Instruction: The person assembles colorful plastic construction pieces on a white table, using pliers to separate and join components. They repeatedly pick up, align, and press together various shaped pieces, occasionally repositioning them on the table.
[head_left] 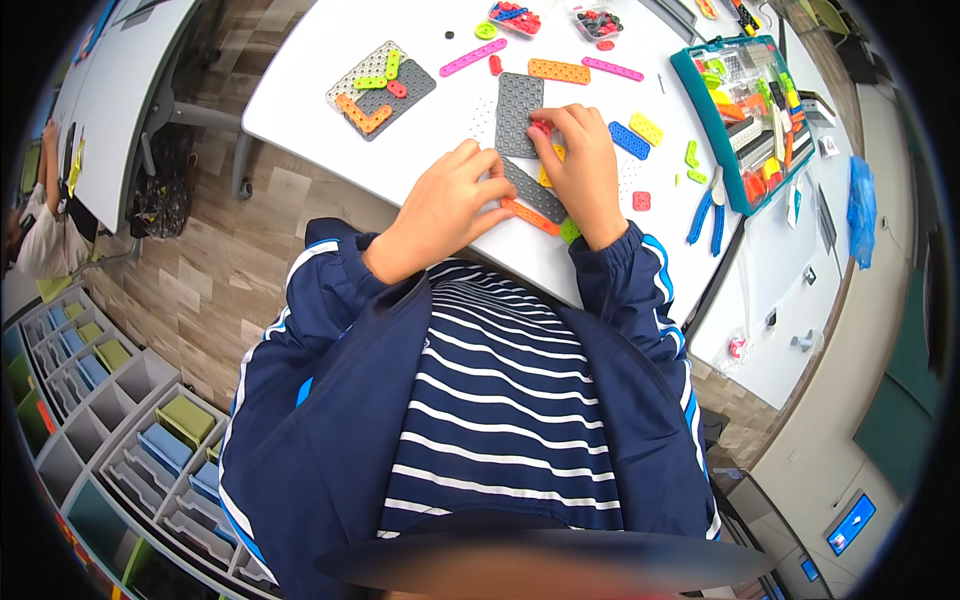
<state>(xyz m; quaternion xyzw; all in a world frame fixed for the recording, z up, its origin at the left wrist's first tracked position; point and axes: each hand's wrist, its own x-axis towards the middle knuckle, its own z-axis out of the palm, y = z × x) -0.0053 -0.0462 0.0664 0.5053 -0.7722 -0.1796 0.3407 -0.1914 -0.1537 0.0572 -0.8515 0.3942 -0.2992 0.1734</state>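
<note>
The orange strip [532, 217] lies at the table's near edge, its long axis slanting from upper left down to lower right. The left hand [445, 208] has its thumb and forefinger nearly closed on the upper-left end; the lower-right end points toward a green piece [569, 231]. Alongside, a dark grey plate [538, 194] slants the same way. Beyond it, a second grey plate [519, 92] points away from the person — there the right hand [585, 160] pinches a small red piece [541, 128], partly covering a yellow piece [546, 177]. Rightward lie a blue plate [629, 140] and blue-handled pliers [709, 213]. Farther out, a teal bin [734, 180] holds mixed coloured parts — and two clear containers [515, 30] hold small pieces, one red and blue, the other black and red.
</note>
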